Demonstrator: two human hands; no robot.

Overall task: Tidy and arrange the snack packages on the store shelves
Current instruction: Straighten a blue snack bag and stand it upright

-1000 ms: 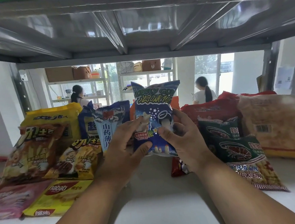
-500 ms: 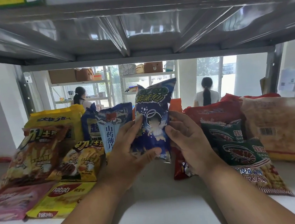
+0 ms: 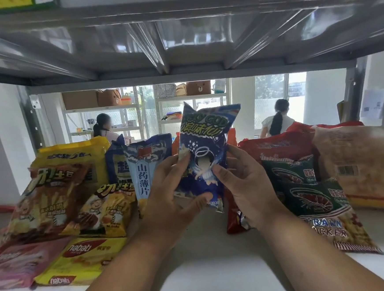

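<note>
The dark-blue foil snack bag [image 3: 205,160] is pinched upright by left hand [image 3: 170,200] and right hand [image 3: 247,187]; standing it mid-shelf [image 3: 219,269] is judged next.

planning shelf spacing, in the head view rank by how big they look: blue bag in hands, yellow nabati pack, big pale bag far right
1. big pale bag
2. blue bag and yellow nabati pack: look alike, and the blue bag is held up nearer the camera, so unranked.

1. Both forearms were bare up to the lower edge of the view; no sleeve showed.
2. The left hand [image 3: 167,193] wore no glove, ring or watch.
3. The right hand [image 3: 247,187] was likewise ungloved, its wrist without any band or strap.
</note>
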